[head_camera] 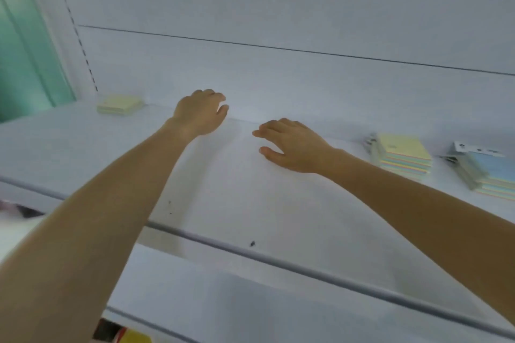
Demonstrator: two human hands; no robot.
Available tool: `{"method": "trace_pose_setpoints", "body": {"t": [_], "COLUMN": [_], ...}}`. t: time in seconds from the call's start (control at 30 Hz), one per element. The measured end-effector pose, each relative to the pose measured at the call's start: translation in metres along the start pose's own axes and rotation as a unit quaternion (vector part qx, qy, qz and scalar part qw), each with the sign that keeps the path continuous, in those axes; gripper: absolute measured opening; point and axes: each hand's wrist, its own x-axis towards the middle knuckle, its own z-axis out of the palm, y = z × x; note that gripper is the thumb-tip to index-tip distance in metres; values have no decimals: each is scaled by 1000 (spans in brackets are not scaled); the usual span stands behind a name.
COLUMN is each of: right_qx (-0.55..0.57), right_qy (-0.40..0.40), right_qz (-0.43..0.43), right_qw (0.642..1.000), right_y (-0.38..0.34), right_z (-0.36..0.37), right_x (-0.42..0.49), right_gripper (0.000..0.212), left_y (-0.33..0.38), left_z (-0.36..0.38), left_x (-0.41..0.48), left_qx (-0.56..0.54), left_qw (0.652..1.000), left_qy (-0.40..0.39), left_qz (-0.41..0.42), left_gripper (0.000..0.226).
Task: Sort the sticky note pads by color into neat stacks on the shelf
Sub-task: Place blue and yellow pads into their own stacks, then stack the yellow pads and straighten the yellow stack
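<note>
A small stack of pale yellow sticky note pads (119, 104) lies at the far left back of the white shelf (250, 198). At the right stands a multicoloured stack with a yellow top (402, 154), and beside it a leaning stack with a blue top (486, 172). My left hand (199, 114) hovers near the shelf's back wall, fingers loosely curled, holding nothing. My right hand (292, 145) rests palm down on the shelf with fingers spread, left of the yellow-topped stack and apart from it.
A grey rail (278, 256) runs along the shelf's front edge. The white back panel (278, 8) rises behind the shelf, with a slotted upright (75, 25) at the left. Red and yellow items (122, 335) show on a lower level.
</note>
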Motion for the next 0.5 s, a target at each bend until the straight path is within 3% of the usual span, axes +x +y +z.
{"method": "trace_pose_setpoints", "body": {"t": [0.5], "right_qx": [112], "right_qy": [-44], "right_qz": [119], "right_qw": [986], "right_y": [-164], "right_z": [51], "right_x": [240], "right_gripper": [46], "left_y": [-318], "left_z": [10], "left_x": [12], "left_qx": [-53], "left_qw": [994], "left_qy": [-35], "left_qz": [-88], "left_gripper": [44]}}
